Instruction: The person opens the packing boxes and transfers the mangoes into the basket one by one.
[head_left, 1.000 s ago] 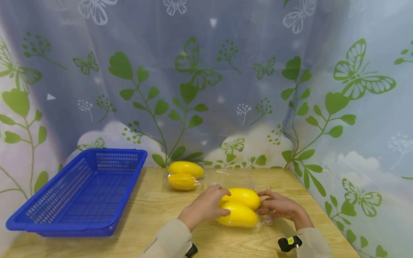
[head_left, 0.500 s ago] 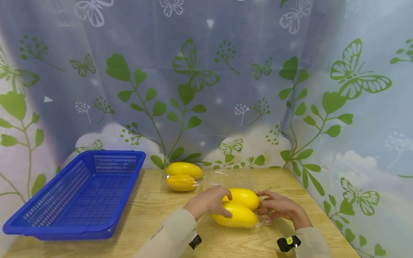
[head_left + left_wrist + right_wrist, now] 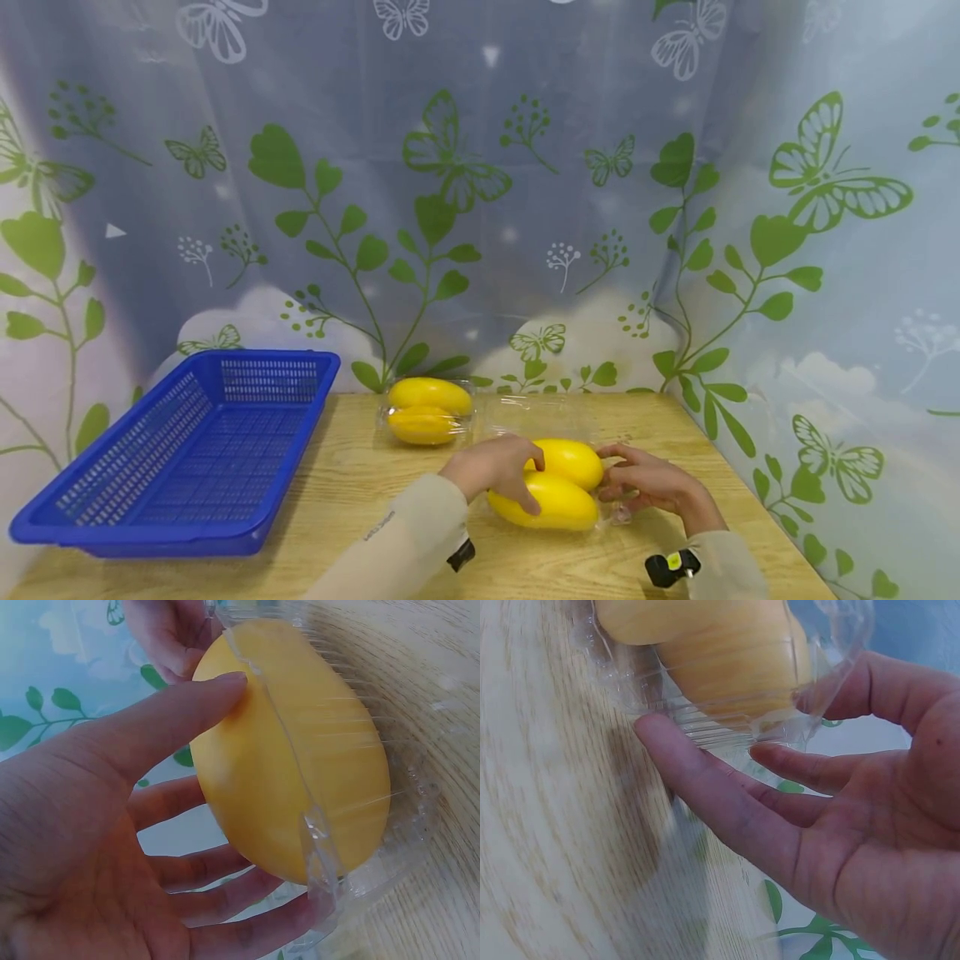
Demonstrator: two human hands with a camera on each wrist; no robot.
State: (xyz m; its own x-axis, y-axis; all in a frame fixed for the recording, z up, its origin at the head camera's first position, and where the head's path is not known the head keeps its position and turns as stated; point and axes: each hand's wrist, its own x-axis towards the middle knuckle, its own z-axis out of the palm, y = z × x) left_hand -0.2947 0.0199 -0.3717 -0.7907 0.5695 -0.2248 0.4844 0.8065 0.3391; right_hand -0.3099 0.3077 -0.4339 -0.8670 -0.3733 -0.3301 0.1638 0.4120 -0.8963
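Two smooth yellow mangoes, a near one [image 3: 566, 504] and a far one [image 3: 573, 461], lie side by side in a clear plastic clamshell [image 3: 621, 513] whose lid [image 3: 532, 410] is folded back behind them. My left hand [image 3: 495, 467] holds the mangoes from the left, thumb on the near one and forefinger over the far one. In the left wrist view its other fingers spread along the mango [image 3: 255, 772], close to the plastic rim. At the opposite end my right hand [image 3: 652, 483] holds the clamshell, with the thumb at its rim and a finger under its ribbed wall [image 3: 716, 739].
A second clear clamshell [image 3: 471, 417] with two yellow mangoes [image 3: 429, 393] stands at the back of the wooden table [image 3: 360, 483]. To the left is a large blue plastic basket [image 3: 288, 467]. A printed curtain [image 3: 510, 283] hangs behind the table and along its right side.
My left hand has shifted slightly right along the mangoes, and its forearm has swung inward. The near mango has slid a little to the left. My right hand stays in place.
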